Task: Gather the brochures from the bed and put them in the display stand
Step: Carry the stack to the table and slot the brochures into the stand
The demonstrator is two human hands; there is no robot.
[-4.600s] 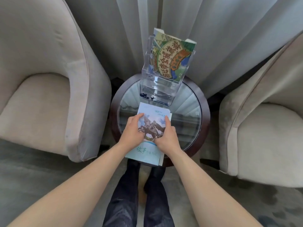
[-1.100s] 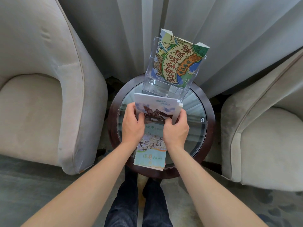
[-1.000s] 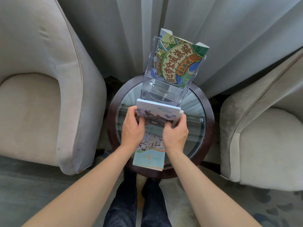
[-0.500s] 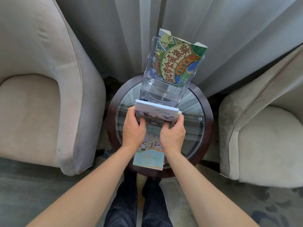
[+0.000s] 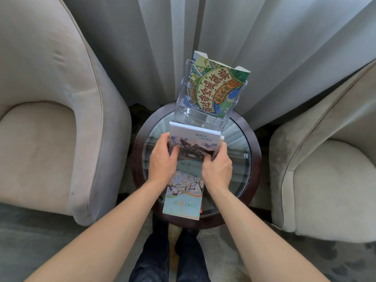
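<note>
Brochures: small stack (image 5: 194,139) gripped at both side edges, lifted above glass table (image 5: 240,159), top edge just before clear display stand (image 5: 203,117). Left hand (image 5: 162,159) fingers curled on left edge, thumb on cover; right hand (image 5: 217,169) pinches right edge. Step judged: slot stack into empty front pocket. Advice: square edges, tilt top back to match pocket slope, lower straight, steady the light stand. Count: one green brochure (image 5: 215,88) in rear pocket; held stack, several, number unclear; blossom brochure (image 5: 183,202) lies on table, something red beneath; two armchairs.
</note>
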